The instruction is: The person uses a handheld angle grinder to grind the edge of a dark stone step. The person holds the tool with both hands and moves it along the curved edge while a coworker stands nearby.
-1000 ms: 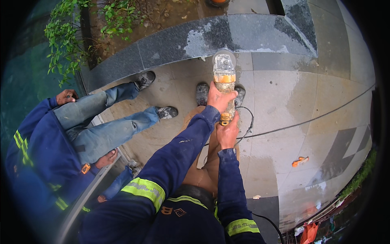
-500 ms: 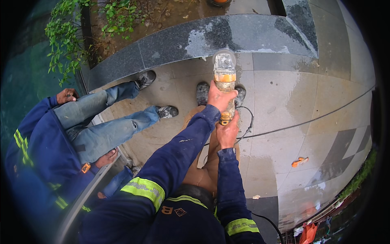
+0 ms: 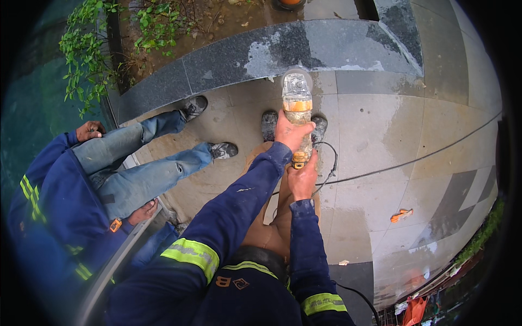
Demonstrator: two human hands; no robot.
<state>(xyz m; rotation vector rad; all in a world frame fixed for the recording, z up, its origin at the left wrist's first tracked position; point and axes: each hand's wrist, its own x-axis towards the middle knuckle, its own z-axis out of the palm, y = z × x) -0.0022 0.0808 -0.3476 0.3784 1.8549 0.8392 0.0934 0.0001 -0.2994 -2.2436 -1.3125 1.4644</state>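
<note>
Both my hands are closed on a dusty angle grinder [image 3: 297, 98] with an orange band, pointing away from me. My left hand [image 3: 292, 132] wraps its body just behind the band. Nearer to me, my right hand [image 3: 303, 176] grips the rear end, where the cord comes out. The round disc [image 3: 305, 77] at the far end is at the edge of the dark stone ledge [image 3: 337, 46]; whether it touches the stone, I cannot tell.
A co-worker in blue jeans [image 3: 155, 171] sits at the left, feet out toward me. A black cable [image 3: 402, 167] runs over the tiles to the right, past an orange scrap [image 3: 402, 215]. Beyond the ledge lies a muddy bed with a leafy shrub [image 3: 157, 24].
The grinder and both my hands sit slightly further left in the picture, and the disc a touch nearer to me. My grip is the same.
</note>
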